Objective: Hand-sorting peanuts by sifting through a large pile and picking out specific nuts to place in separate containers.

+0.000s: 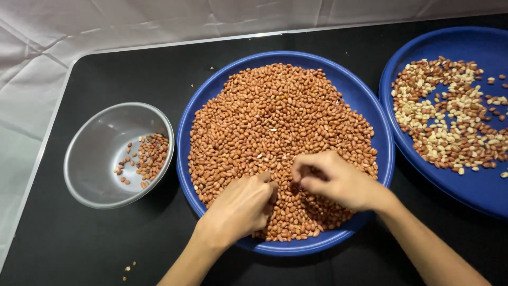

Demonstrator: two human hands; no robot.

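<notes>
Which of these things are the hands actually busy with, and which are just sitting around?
In use:
- left hand and right hand, fingers down in the peanuts
- middle blue plate holding that heap

Sitting by:
- steel bowl with a few peanuts
- second blue plate of mixed pale and red peanuts
- black table
- white cloth

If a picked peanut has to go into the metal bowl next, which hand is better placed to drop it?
Probably the left hand. It rests on the peanuts at the near edge of the middle blue plate, on the side of the metal bowl. The right hand sits farther right, toward the second blue plate.
</notes>
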